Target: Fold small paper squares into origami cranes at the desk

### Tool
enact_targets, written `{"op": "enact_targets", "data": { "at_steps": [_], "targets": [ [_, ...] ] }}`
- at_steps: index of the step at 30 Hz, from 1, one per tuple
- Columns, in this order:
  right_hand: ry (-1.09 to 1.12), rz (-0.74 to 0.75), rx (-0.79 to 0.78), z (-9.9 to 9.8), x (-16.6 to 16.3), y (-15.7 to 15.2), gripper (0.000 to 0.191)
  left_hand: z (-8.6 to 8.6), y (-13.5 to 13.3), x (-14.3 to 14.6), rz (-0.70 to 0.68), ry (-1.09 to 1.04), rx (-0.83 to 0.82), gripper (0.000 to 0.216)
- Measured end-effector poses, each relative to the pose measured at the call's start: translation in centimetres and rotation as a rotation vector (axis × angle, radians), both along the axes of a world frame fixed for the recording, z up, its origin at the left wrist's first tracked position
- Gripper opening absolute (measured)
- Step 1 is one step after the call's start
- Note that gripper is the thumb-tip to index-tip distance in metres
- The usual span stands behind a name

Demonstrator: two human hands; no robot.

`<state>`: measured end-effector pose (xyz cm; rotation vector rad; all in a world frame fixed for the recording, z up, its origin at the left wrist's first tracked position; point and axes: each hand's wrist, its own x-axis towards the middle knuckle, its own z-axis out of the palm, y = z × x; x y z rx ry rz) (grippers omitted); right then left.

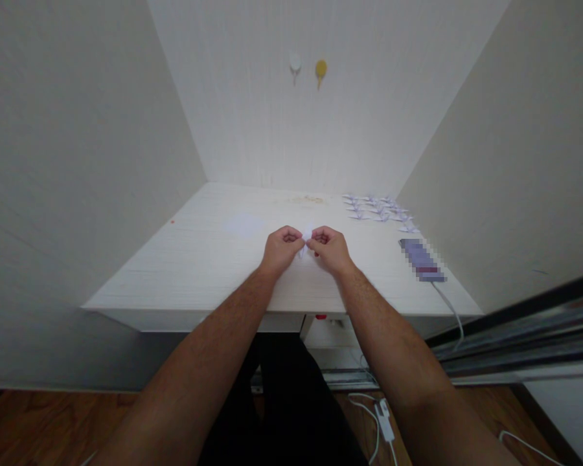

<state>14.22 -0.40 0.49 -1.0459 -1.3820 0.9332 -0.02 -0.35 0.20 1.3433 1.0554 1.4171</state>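
A small piece of folded white paper [302, 252] is held between my two hands, just above the middle of the desk. My left hand [284, 248] pinches its left side with thumb and forefinger, the other fingers curled in. From the opposite side my right hand [330, 247] pinches it the same way, the two thumb tips almost meeting. Fingers cover much of the paper, so its exact folded shape is hard to make out. To the left of my hands lies a pale, bluish-white patch, perhaps paper sheets [245, 224], flat on the desk.
Several folded paper cranes [379, 210] stand in rows at the back right of the white desk [175, 272]. Nearer on the right lies a phone [422, 260] with a white cable [449, 301]. Walls enclose three sides. A power strip [384, 419] is on the floor.
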Motion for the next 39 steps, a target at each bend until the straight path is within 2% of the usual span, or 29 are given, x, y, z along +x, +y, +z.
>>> {"op": "enact_targets", "data": {
  "at_steps": [12, 17, 24, 31, 36, 39],
  "targets": [
    [-0.046, 0.033, 0.011, -0.28, 0.04, 0.09, 0.016, 0.12, 0.1, -0.06, -0.05, -0.094, -0.05, 0.017],
    [-0.075, -0.012, 0.02, -0.12, 0.07, -0.07, 0.014, 0.48, -0.24, -0.02, -0.063, -0.066, -0.085, 0.014],
    [-0.005, 0.02, -0.052, 0.25, -0.02, -0.37, 0.021, 0.27, -0.16, -0.02, -0.066, -0.045, -0.084, 0.016],
    [0.031, 0.023, -0.005, 0.13, 0.02, -0.2, 0.022, 0.26, -0.06, -0.05, -0.069, -0.051, -0.095, 0.016],
    [0.055, 0.068, -0.067, 0.16, 0.08, -0.2, 0.02, 0.34, -0.04, -0.13, -0.02, -0.13, -0.098, 0.016],
    [0.062, 0.07, -0.074, -0.07, 0.13, -0.07, 0.016, 0.37, -0.12, -0.11, -0.045, -0.125, -0.102, 0.017]
  ]
}}
